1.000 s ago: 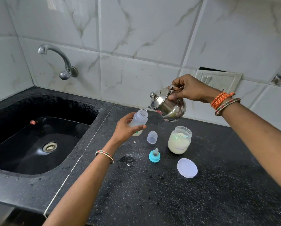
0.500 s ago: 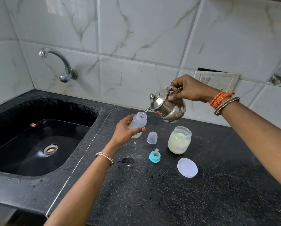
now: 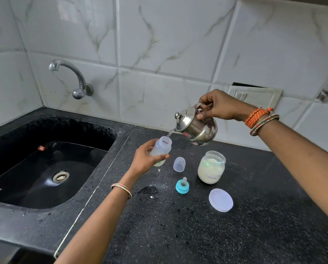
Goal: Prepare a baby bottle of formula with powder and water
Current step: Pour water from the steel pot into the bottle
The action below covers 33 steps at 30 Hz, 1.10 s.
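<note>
Water runs from a tilted steel kettle [image 3: 197, 127], gripped by the right hand [image 3: 219, 105], into the open bottle [image 3: 161, 149] the left hand [image 3: 146, 159] clasps above the counter [image 3: 178, 235]. Likely next: level the kettle, fit the teal nipple [image 3: 182, 186] lying nearer. The fill level is hard to read.

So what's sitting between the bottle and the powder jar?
In the head view, a small clear cap stands on the counter between the bottle and the jar.
</note>
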Each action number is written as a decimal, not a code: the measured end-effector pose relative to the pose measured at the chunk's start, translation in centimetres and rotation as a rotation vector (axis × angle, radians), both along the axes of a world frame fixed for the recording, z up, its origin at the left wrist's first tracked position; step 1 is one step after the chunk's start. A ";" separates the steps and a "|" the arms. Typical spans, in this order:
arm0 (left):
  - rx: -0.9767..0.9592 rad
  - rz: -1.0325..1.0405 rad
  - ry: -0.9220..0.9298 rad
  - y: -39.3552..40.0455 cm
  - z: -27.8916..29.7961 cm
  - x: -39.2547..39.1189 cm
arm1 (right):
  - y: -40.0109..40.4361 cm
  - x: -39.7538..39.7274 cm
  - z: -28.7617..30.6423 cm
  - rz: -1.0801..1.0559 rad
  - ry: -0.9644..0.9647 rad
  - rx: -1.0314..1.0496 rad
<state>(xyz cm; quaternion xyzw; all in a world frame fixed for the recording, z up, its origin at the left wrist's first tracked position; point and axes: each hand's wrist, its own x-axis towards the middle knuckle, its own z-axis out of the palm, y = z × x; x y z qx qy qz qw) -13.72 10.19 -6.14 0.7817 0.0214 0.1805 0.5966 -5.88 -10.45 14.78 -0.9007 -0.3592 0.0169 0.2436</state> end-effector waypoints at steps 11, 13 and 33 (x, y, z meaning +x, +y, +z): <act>0.000 -0.006 0.008 -0.1 -0.5 0.6 | 0.2 0.0 0.0 0.006 -0.003 -0.049; -0.019 -0.022 0.014 0.0 -0.4 0.7 | 0.2 -0.1 0.0 0.004 0.001 -0.044; -0.119 -0.285 0.132 1.3 2.3 1.2 | -0.1 0.1 0.4 0.027 0.004 -0.014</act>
